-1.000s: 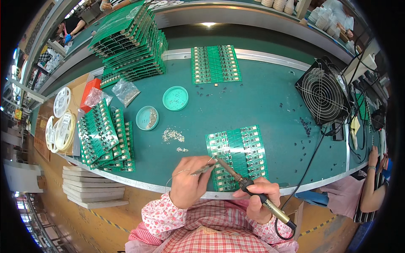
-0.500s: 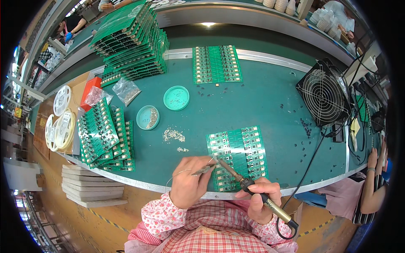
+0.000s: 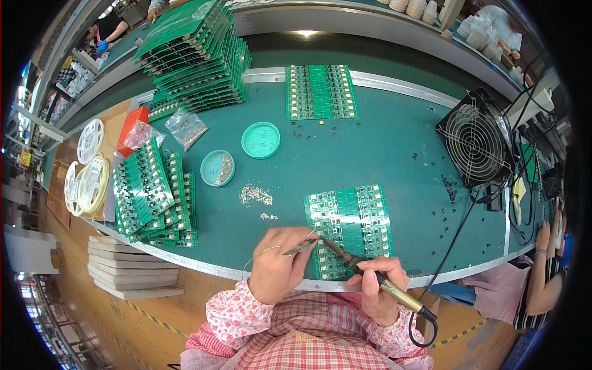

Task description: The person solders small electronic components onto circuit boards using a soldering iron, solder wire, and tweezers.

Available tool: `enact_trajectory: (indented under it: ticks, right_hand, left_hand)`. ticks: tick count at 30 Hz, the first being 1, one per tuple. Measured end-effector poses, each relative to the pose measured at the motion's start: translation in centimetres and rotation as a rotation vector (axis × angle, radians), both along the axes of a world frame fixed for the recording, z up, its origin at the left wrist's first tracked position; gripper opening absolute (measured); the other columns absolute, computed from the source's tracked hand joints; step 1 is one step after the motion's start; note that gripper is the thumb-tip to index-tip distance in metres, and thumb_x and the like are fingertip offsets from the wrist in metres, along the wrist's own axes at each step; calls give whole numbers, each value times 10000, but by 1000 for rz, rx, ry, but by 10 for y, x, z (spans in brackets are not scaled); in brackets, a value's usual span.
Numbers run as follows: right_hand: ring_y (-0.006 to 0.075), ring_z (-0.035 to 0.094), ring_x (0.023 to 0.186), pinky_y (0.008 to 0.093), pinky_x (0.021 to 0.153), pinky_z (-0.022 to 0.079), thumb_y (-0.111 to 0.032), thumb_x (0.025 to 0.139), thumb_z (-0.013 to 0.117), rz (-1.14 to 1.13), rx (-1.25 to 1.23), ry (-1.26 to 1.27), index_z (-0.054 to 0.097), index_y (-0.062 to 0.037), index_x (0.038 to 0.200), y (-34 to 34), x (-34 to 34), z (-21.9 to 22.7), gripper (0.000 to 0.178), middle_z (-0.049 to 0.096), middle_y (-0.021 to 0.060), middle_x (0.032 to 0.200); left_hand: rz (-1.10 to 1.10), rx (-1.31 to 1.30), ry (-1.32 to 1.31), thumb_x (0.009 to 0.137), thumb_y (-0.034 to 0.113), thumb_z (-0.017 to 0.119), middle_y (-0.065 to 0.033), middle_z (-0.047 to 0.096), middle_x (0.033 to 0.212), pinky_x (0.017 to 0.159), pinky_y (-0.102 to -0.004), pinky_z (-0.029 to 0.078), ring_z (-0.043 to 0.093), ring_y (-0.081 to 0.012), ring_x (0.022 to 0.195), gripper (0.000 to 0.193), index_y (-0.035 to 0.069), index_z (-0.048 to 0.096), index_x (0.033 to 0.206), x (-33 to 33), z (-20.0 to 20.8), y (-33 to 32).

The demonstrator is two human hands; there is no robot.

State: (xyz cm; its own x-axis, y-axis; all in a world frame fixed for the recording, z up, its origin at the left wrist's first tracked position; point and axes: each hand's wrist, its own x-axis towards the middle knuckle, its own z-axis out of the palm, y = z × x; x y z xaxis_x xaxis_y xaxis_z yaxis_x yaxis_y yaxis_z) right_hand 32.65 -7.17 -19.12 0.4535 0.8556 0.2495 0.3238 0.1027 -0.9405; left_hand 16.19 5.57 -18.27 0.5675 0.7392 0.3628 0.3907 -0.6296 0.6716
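Green board (image 3: 348,222) lies flat on the desk (image 3: 382,145), likely for easy reach; left hand (image 3: 275,262) pinches tweezers (image 3: 300,248) and thin wire (image 3: 266,250); right hand (image 3: 383,290) grips a soldering iron (image 3: 354,261).

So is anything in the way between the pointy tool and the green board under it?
Nothing visible blocks the soldering iron in the right hand from the near board; the tweezers in the left hand sit close beside the iron's tip.
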Motion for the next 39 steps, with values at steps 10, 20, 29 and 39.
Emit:
enact_trajectory:
  ticks: [10,20,29,39]
  right_hand:
    - [121,618,512,260,519,467,-63,914,639,89,97,-325,626,-29,952,8,5,12,53,669,8,562]
    - [127,601,503,264,513,474,-53,884,653,97,105,-364,639,-28,963,11,1,20,84,679,-1,576]
    - [187,618,521,297,482,485,8,802,735,45,70,-281,664,5,977,6,-7,19,189,666,80,681]
    - [176,607,524,283,484,483,26,812,692,-9,164,-367,675,20,956,-4,8,20,145,655,59,648]
  left_hand:
    - [-11,-12,-13,771,-61,716,-84,719,982,803,-367,524,686,-289,897,246,41,701,994,4,-2,1]
    - [-19,-7,-18,773,-60,715,-80,720,977,802,-368,519,686,-287,892,245,45,697,994,4,-3,2]
    - [-27,-8,-31,781,-55,712,-76,718,971,795,-368,517,681,-291,874,241,50,697,997,6,0,3]
    - [-37,1,-36,789,-60,704,-73,714,982,787,-364,509,683,-278,874,244,43,685,1010,3,-4,4]
